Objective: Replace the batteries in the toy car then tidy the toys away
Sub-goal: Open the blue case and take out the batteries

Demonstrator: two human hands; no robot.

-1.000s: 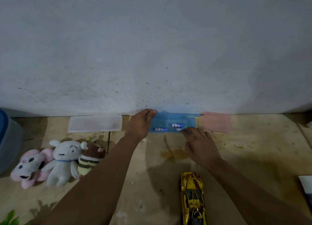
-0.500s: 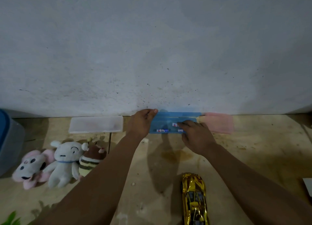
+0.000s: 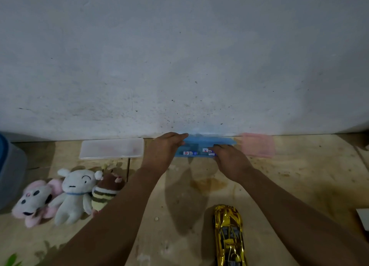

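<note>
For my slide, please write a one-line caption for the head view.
Left hand steadies a blue case of batteries while right hand reaches inside; gold toy car waits nearby.

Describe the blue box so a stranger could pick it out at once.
Look along the foot of the grey wall, where three flat plastic boxes lie in a row on the floor. The blue box is the middle one, between the white box and the pink box. It alone is open, with batteries inside and both hands on it.

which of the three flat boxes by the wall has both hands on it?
The blue box, the middle one, with batteries inside. The white box on its left and the pink box on its right lie untouched.
</note>
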